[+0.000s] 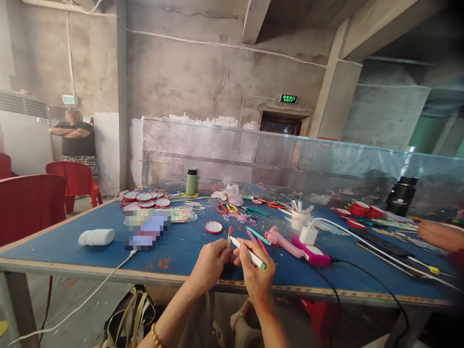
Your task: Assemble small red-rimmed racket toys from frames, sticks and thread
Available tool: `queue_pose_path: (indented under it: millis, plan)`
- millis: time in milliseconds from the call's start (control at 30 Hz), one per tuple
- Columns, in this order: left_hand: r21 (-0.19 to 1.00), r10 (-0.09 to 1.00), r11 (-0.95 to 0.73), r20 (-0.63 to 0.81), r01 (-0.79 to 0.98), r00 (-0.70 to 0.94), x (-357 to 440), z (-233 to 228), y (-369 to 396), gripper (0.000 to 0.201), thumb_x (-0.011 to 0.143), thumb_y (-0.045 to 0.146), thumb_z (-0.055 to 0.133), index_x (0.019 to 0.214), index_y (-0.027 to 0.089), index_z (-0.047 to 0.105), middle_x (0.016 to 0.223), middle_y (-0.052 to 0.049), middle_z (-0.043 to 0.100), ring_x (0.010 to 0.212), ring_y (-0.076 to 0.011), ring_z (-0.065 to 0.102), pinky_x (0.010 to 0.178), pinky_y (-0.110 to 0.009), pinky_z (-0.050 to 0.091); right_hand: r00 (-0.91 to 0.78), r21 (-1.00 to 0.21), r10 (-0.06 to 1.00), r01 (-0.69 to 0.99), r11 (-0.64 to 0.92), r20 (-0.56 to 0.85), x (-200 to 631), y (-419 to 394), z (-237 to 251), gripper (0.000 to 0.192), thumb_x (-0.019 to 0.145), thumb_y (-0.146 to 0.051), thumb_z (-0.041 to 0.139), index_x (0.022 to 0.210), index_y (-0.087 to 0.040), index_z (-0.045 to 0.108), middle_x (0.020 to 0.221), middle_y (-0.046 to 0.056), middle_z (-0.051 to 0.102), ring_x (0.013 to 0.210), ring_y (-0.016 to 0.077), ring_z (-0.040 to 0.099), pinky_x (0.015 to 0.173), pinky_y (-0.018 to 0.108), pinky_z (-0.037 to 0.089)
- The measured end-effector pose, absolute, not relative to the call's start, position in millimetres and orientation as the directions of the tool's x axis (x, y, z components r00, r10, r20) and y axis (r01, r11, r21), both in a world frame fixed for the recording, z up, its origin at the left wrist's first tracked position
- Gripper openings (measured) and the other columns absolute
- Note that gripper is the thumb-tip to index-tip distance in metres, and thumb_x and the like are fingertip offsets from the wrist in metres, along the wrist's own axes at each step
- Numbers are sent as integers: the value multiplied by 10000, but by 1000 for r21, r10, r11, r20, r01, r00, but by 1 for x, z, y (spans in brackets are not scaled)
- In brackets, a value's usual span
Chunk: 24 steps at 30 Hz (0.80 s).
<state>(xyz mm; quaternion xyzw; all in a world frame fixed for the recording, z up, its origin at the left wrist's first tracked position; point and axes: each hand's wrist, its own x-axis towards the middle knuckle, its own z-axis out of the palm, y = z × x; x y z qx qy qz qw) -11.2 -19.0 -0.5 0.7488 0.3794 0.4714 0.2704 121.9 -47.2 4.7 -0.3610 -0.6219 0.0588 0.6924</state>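
Observation:
My left hand [209,265] is closed around a small flat stick [229,234] that stands upright, with red and green colour at its top. Between the fingers of my right hand [258,276] is a white marker [252,252] with a green end. The marker's tip points at the stick, close to it; whether they touch I cannot tell. Just beyond my hands lies a round, red-rimmed white disc [213,227]. To the right of the marker are a pink pen-like stick [258,240] and a pink glue gun [286,244].
A magenta box [314,253] with cables and a paper cup [300,218] of pens stand right. Left are a white bottle [96,237], a phone [149,231] and stacked red-rimmed discs [146,197]. Scissors [227,209] lie behind. Another person's hand [438,236] is far right.

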Motion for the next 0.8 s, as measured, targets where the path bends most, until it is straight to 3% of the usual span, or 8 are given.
queue_pose_path:
  millis: [800]
  plan:
    - [775, 826, -561, 497, 293, 267, -12, 1, -20, 321, 939, 327, 443, 658, 184, 507, 590, 36, 519, 541, -103, 433, 553, -223, 278, 232, -572, 524, 367, 733, 820, 121, -48, 5, 190, 928, -304, 589, 879, -167, 712, 668, 7, 709, 464, 112, 622, 489, 202, 535]
